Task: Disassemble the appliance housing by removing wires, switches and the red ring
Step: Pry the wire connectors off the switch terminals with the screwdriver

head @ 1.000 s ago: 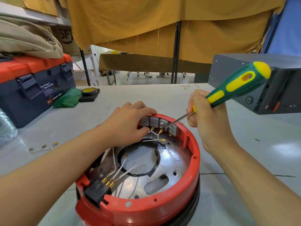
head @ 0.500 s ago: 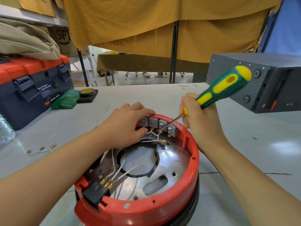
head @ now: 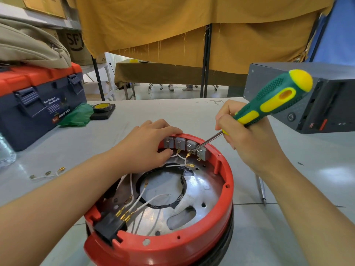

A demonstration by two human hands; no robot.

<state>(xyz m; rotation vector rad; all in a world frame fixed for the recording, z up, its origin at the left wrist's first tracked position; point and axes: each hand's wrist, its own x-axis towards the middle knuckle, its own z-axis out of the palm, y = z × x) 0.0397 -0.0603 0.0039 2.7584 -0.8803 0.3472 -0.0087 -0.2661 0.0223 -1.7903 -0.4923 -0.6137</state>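
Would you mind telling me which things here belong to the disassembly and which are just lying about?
In use: red ring, switches, wires, screwdriver, left hand, right hand.

Lying about: toolbox, tape roll, green bag, grey box, loose wire.

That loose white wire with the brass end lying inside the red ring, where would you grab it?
Pinch the loose white wire just behind its brass terminal, coming from above. That end lies free on the metal plate, apart from the grey switches, so fingers can reach it unobstructed.
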